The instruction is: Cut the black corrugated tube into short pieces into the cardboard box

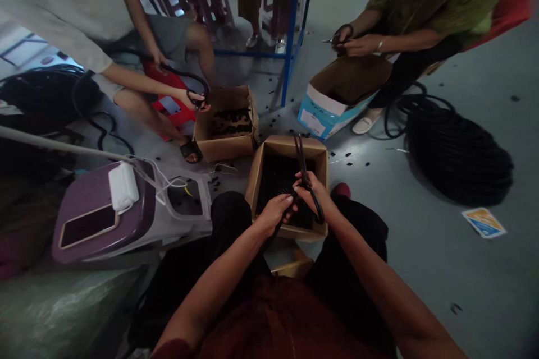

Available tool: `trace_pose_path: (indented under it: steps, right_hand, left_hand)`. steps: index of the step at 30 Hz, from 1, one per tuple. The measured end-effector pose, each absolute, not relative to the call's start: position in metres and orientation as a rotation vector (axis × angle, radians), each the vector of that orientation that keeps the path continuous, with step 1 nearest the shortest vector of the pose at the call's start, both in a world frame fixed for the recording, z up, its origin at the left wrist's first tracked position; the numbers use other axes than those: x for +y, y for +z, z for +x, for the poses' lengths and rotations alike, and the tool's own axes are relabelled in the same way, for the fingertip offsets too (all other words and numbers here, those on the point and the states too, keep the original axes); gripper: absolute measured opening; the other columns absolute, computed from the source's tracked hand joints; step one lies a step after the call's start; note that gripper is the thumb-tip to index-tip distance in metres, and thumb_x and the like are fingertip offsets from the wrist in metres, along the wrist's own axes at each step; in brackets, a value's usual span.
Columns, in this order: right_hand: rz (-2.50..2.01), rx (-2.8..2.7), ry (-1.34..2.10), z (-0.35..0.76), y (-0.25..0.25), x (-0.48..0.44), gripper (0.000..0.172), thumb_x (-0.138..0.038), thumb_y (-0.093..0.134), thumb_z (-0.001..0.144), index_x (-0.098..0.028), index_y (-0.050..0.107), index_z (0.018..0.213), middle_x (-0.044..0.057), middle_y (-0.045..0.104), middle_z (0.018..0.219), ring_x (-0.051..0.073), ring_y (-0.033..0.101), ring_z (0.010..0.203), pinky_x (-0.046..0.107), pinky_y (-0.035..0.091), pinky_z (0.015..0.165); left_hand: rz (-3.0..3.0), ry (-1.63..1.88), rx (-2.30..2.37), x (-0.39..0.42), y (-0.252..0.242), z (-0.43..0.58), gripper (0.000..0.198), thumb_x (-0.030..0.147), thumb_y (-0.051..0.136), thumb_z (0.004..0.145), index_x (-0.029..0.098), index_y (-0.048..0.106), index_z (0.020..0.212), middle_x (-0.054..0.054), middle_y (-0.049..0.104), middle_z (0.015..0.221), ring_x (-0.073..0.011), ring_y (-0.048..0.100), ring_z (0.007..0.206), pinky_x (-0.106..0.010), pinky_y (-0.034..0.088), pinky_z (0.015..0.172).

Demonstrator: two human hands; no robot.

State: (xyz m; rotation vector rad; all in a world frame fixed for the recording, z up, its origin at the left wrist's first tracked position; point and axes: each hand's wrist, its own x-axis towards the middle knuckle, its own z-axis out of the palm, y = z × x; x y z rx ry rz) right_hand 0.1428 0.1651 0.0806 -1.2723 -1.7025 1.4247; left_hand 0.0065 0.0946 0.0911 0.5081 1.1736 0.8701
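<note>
Over the open cardboard box (251, 190) between my knees, both hands are close together. My right hand (314, 190) is closed around scissors (302, 160), whose long blades point away from me and stand slightly apart. A dark handle loop shows below that hand. In my left hand (275, 210), the fingers pinch a black cord or tube (277, 230), which trails back toward my lap. The cord's end lies near my right fingers, and I cannot tell whether the two hands touch. Dark pieces fill the box, too dim to make out singly.
A co-worker at left holds black tubing over another cardboard box (225, 146); one at right holds scissors above a blue-white box (314, 115). A coil of black tubing (458, 151) lies right. A phone (89, 226) and white device (123, 186) rest on a purple stool (143, 224).
</note>
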Motion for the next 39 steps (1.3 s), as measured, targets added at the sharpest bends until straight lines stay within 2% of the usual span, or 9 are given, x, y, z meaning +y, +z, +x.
trace_pose_path:
  steps: [3, 6, 11, 14, 19, 25, 31, 35, 39]
  right_hand:
    - [-1.303, -1.885, 1.2, 0.132, 0.074, 0.19, 0.035, -0.024, 0.051, 0.077, -0.022, 0.048, 0.112, 0.006, 0.063, 0.096, 0.02, 0.063, 0.084, 0.036, 0.049, 0.079]
    - [-1.262, -2.003, 1.104, 0.125, 0.063, 0.212, 0.038, -0.021, 0.048, 0.078, -0.022, 0.049, 0.116, 0.008, 0.064, 0.102, 0.022, 0.063, 0.089, 0.037, 0.048, 0.082]
    - [-1.316, -1.908, 1.133, 0.12, 0.026, 0.249, 0.039, -0.023, 0.05, 0.078, -0.021, 0.049, 0.116, 0.009, 0.065, 0.101, 0.022, 0.063, 0.089, 0.038, 0.048, 0.083]
    - [-1.384, -1.714, 1.239, 0.123, 0.005, 0.27, 0.037, -0.028, 0.052, 0.078, -0.021, 0.047, 0.114, 0.008, 0.066, 0.098, 0.021, 0.064, 0.085, 0.038, 0.048, 0.08]
    - [-1.535, -1.472, 1.473, 0.134, -0.008, 0.297, 0.041, -0.038, 0.064, 0.071, -0.021, 0.05, 0.106, 0.003, 0.064, 0.083, 0.019, 0.062, 0.07, 0.037, 0.051, 0.069]
    - [-1.558, -1.569, 1.418, 0.133, -0.009, 0.303, 0.04, -0.039, 0.065, 0.068, -0.023, 0.054, 0.104, 0.001, 0.06, 0.083, 0.018, 0.06, 0.067, 0.033, 0.048, 0.062]
    - [-1.411, -1.663, 1.441, 0.125, -0.006, 0.299, 0.034, -0.032, 0.065, 0.07, -0.024, 0.055, 0.102, 0.002, 0.061, 0.085, 0.017, 0.059, 0.073, 0.03, 0.048, 0.064]
    - [-1.38, -1.681, 1.491, 0.123, -0.002, 0.292, 0.034, -0.032, 0.065, 0.07, -0.024, 0.055, 0.102, 0.003, 0.06, 0.087, 0.017, 0.059, 0.077, 0.031, 0.048, 0.067]
    - [-1.353, -1.688, 1.51, 0.127, -0.003, 0.288, 0.034, -0.032, 0.065, 0.072, -0.024, 0.055, 0.103, 0.002, 0.06, 0.088, 0.018, 0.06, 0.078, 0.032, 0.049, 0.069]
  left_hand:
    - [0.536, 0.862, 1.317, 0.127, 0.07, 0.003, 0.036, 0.041, 0.058, 0.079, 0.012, 0.058, 0.101, 0.002, 0.054, 0.071, -0.0037, 0.038, 0.048, -0.018, 0.026, 0.045]
    - [0.536, 0.85, 1.397, 0.155, 0.05, -0.001, 0.035, 0.036, 0.055, 0.081, 0.012, 0.059, 0.106, 0.003, 0.052, 0.065, -0.0042, 0.035, 0.047, -0.019, 0.024, 0.046]
    - [0.685, 0.809, 1.472, 0.195, 0.024, -0.011, 0.035, 0.034, 0.051, 0.084, 0.013, 0.063, 0.109, 0.001, 0.056, 0.068, -0.0065, 0.04, 0.052, -0.02, 0.028, 0.051]
    - [0.778, 0.756, 1.429, 0.217, 0.016, -0.016, 0.035, 0.036, 0.048, 0.084, 0.013, 0.065, 0.104, 0.001, 0.055, 0.068, -0.0064, 0.038, 0.052, -0.021, 0.028, 0.051]
    - [0.817, 0.697, 1.349, 0.242, 0.013, -0.018, 0.032, 0.038, 0.046, 0.083, 0.012, 0.063, 0.09, 0.001, 0.053, 0.067, -0.0055, 0.037, 0.05, -0.02, 0.025, 0.047]
    - [0.767, 0.68, 1.293, 0.242, 0.01, -0.021, 0.03, 0.038, 0.047, 0.084, 0.013, 0.061, 0.092, 0.001, 0.055, 0.07, -0.0048, 0.038, 0.048, -0.019, 0.026, 0.045]
    - [0.512, 0.728, 1.155, 0.235, 0.019, -0.027, 0.025, 0.039, 0.049, 0.084, 0.015, 0.05, 0.086, 0.001, 0.056, 0.074, -0.0033, 0.041, 0.047, -0.018, 0.031, 0.043]
    - [0.384, 0.765, 1.102, 0.23, 0.022, -0.025, 0.027, 0.042, 0.053, 0.083, 0.015, 0.049, 0.085, 0.002, 0.053, 0.069, -0.0033, 0.039, 0.047, -0.017, 0.03, 0.042]
    - [0.316, 0.746, 1.083, 0.224, 0.026, -0.022, 0.029, 0.041, 0.058, 0.08, 0.015, 0.048, 0.084, 0.002, 0.052, 0.069, -0.0036, 0.043, 0.049, -0.016, 0.034, 0.044]
